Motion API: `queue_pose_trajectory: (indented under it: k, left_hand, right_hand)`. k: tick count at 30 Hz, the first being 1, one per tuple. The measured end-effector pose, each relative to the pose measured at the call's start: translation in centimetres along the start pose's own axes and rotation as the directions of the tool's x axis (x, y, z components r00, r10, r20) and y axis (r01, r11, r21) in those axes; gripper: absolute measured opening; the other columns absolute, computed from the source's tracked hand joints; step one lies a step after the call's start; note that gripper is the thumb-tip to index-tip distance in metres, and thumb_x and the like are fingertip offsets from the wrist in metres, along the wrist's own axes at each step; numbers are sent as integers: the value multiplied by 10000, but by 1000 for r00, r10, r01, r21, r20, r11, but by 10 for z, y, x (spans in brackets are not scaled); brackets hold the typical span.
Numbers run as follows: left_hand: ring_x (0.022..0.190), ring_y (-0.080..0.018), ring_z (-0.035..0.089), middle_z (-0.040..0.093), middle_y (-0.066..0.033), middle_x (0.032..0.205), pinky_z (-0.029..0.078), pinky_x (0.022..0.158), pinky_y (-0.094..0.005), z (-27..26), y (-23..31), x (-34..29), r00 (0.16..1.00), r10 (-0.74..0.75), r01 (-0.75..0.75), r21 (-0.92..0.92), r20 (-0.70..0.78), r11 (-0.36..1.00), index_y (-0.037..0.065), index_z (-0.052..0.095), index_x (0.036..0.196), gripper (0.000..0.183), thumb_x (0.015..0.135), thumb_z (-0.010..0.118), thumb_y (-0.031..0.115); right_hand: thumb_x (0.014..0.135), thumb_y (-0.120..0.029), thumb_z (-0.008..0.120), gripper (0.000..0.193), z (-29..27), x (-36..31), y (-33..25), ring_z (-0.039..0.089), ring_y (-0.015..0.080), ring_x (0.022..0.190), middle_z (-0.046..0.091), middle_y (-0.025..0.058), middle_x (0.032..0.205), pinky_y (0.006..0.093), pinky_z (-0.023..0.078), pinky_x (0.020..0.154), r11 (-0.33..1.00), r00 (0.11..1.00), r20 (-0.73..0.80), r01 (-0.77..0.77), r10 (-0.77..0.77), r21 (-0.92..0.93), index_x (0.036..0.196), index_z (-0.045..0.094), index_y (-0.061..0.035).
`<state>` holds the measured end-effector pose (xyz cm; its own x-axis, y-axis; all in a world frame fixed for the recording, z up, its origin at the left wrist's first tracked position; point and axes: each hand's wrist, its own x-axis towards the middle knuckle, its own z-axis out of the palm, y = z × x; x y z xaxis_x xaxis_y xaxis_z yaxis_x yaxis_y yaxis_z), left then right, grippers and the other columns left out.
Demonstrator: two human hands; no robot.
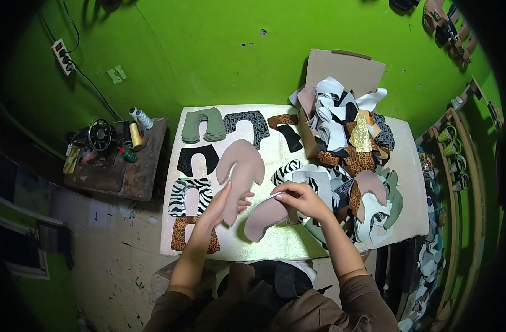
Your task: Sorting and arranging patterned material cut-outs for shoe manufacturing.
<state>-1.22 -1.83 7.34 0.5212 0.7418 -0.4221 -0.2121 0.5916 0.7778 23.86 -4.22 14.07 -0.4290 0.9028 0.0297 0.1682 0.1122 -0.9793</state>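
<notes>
My left hand (224, 205) is closed around the lower end of curved dusty-pink cut-out pieces (243, 160), tilted over the table's middle. Between the thumb and fingers of my right hand (301, 198) is another pink cut-out piece (261, 222), its pale edge turned up. Along the left side lie U-shaped cut-outs: a green stack (193, 126), dark patterned ones (257, 123), black ones (186, 160), zebra-print ones (177, 198) and leopard-print ones (180, 237). Right of my right hand is a loose heap with white pieces (316, 176), more pink (369, 181) and green (395, 200).
A cardboard box (344, 66) overflowing with mixed cut-outs stands at the table's back right. Leftward is a wooden sewing table (136, 180) with a machine handwheel (99, 134) and thread cones (144, 118). Sandals (453, 146) fill a rack on the right.
</notes>
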Motion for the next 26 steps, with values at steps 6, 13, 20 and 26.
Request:
queue_pose_trajectory:
  k: [6, 13, 20, 26]
  left_hand:
    - [942, -231, 592, 567, -168, 1137, 492, 822, -332, -3, 14, 13, 992, 111, -114, -44, -67, 992, -28, 377, 1276, 528, 987, 200, 377]
    - [827, -141, 609, 631, -102, 1007, 482, 724, -251, -32, 13, 18, 994, 93, -56, 433, -65, 900, 3, 479, 1185, 399, 962, 391, 323]
    - [741, -127, 595, 642, -105, 961, 484, 677, -241, -44, 46, 33, 994, -7, -38, 393, 113, 919, -1, 479, 1184, 374, 970, 371, 287]
    - [768, -93, 571, 613, -62, 895, 465, 728, -227, -95, 35, 77, 938, 301, -146, 589, -174, 795, -8, 513, 1095, 275, 922, 511, 205]
  right_hand:
    - [869, -210, 578, 217, -7, 15, 21, 581, 128, 799, 649, 66, 876, 259, 448, 753, 990, 959, 243, -139, 144, -41, 1005, 631, -50]
    - [822, -300, 634, 493, 15, 37, 63, 532, 211, 1036, 565, 128, 1110, 317, 423, 888, 955, 946, 157, -263, 283, -140, 1228, 491, -57]
    - [816, -199, 668, 489, 20, 93, 107, 484, 168, 1081, 540, 96, 1143, 298, 380, 934, 982, 989, 47, -148, 144, 117, 1223, 477, -5]
    - [874, -147, 591, 246, 8, 128, 126, 527, 68, 798, 612, 12, 894, 213, 433, 746, 945, 942, -80, -326, 327, 26, 1068, 574, 4]
